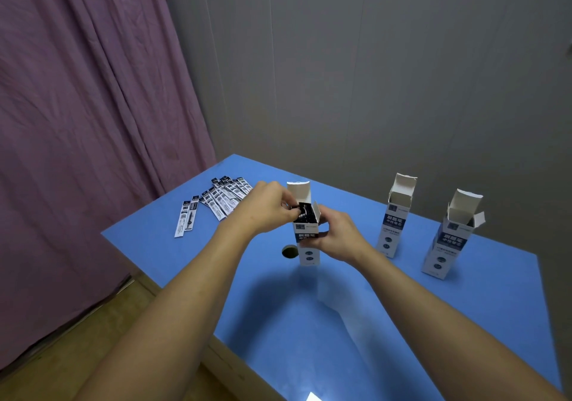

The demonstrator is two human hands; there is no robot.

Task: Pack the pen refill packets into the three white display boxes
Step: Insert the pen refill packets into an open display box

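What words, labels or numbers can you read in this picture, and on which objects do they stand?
Left box: dark label with white characters, too blurred to read.
Middle box: same label, unreadable.
Right box: same label, unreadable.
Refill packets: print too small to read.

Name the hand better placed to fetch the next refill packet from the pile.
Left. The left hand is at the box's open top, on the side of the refill packets on the table. The right hand steadies the box.
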